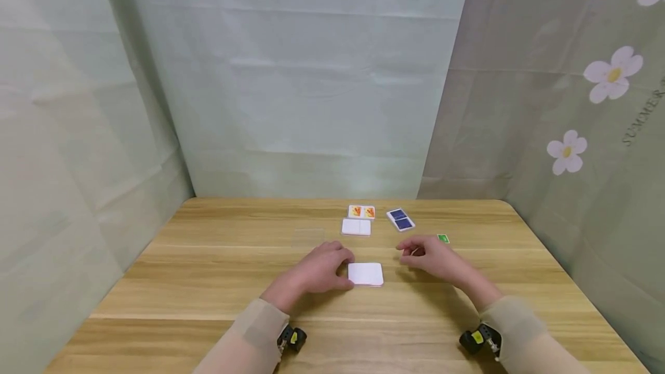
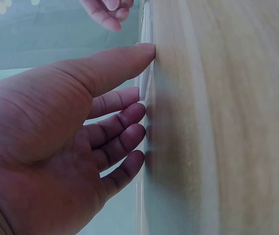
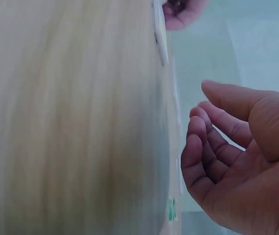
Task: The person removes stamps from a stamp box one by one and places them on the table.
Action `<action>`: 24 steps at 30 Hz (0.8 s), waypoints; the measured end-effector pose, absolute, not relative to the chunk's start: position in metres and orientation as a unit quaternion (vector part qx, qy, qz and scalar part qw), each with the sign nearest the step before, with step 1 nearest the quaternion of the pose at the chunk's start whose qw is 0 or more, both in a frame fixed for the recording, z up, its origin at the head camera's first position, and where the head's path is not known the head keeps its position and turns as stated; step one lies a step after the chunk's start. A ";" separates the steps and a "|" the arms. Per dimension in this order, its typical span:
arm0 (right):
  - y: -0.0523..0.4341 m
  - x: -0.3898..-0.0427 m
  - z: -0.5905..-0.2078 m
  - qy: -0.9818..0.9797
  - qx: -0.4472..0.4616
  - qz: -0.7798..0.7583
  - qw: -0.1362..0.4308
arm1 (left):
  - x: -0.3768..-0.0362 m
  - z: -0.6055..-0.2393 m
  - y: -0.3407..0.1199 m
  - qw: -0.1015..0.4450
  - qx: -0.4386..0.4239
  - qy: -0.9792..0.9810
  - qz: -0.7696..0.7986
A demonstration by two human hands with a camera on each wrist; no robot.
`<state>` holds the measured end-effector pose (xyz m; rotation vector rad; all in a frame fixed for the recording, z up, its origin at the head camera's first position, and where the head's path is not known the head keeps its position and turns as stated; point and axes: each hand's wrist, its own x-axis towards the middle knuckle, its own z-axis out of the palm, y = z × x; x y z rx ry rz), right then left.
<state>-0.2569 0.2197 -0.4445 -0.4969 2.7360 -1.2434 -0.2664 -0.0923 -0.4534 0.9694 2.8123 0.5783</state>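
A stack of white cards (image 1: 365,274) lies flat on the table in front of the person. At its left end, the left hand (image 1: 323,268) holds the stack, with the thumb at the near corner and the index finger at the far one. In the left wrist view the stack (image 2: 147,73) appears edge-on, between the thumb (image 2: 122,63) and index finger. The right hand (image 1: 428,255) hovers right of the stack, apart from it. Its fingers (image 3: 198,142) are loosely curled, and nothing shows in them.
Farther back lie a white two-part card holder (image 1: 356,227), one with orange pictures (image 1: 361,212) and one with dark blue cards (image 1: 400,220). A small green card (image 1: 443,238) is beyond the right hand. A faint clear sheet (image 1: 309,236) lies left on the wooden table (image 1: 218,281).
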 end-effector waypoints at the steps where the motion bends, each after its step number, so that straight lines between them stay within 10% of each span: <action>1: 0.216 -0.257 -0.446 0.893 -0.171 -0.412 0.056 | -0.266 -0.453 -0.092 0.056 0.320 0.927 0.190; 24: 0.180 -0.256 -0.451 0.894 -0.195 -0.382 0.127 | -0.269 -0.454 -0.092 0.057 0.318 0.927 0.189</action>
